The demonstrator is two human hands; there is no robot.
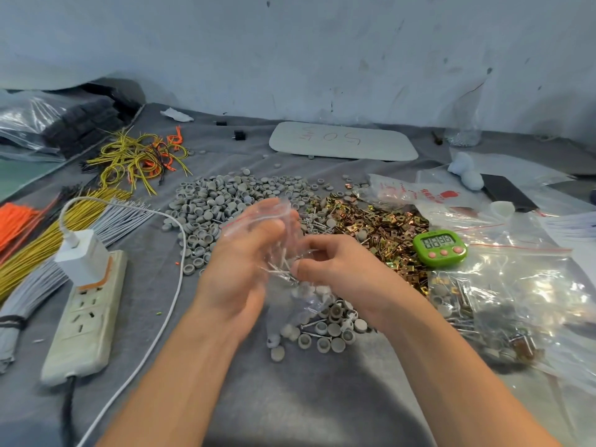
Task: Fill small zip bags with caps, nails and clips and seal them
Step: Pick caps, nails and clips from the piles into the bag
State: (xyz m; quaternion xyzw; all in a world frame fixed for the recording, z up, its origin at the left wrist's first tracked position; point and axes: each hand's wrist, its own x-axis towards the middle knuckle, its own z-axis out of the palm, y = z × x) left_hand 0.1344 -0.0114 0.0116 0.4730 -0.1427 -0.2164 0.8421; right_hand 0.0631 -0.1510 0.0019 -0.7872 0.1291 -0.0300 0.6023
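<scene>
- Left hand [245, 262] is gripping the small zip bag [269, 221] at frame centre, with fingers curled round its left side and behind it and the thumb in front.
- Bag is standing roughly upright, with its red zip line at the top by the left fingertips and its lower part hanging between the two hands.
- Right hand [335, 266] is sitting just right of the bag, fingers curled, thumb and forefinger pinching a few nails [280, 267] at the bag's mid height.
- Nails are lying right at the pinch and slanting left toward the left palm. Can't tell whether they are fully inside the plastic.
- Some grey caps are showing through the bag's bottom, below both hands.
- Loose small cap heap [325, 332] is lying on the grey cloth [290, 398] just under the hands.
- Big grey cap pile [219, 204] is sitting above the hands, with the brass clip pile [380, 227] to their upper right.
- Green timer [440, 247] is sitting right of the clips, and the filled bags [483, 304] are lying at right.
- Power strip [85, 317] is lying at lower left.
</scene>
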